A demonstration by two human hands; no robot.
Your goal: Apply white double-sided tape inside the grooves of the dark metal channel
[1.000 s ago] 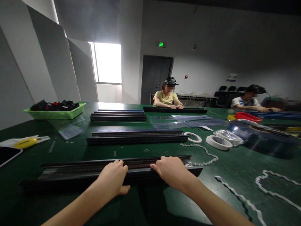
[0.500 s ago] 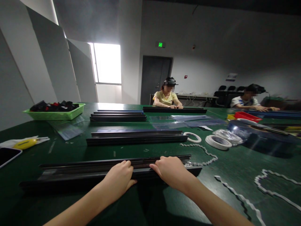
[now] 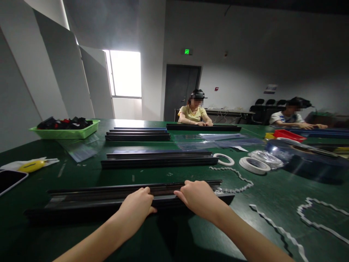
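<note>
The long black metal rail [image 3: 89, 202] lies on the green table [image 3: 272, 196], close to the person. The left hand [image 3: 137, 208] and right hand [image 3: 199, 198] press flat on its middle, fingers curled over. It looks stiff, fairly heavy and smooth, best held with hands spread apart.

Two bare forearms extend to the left hand [image 3: 136, 207] and right hand [image 3: 200, 198], each seen from the back. No sleeve, glove, watch, ring or bracelet shows from wrist to picture edge. Fingernails are short and unpainted where visible, on the side nearest the left hand's thumb.
</note>
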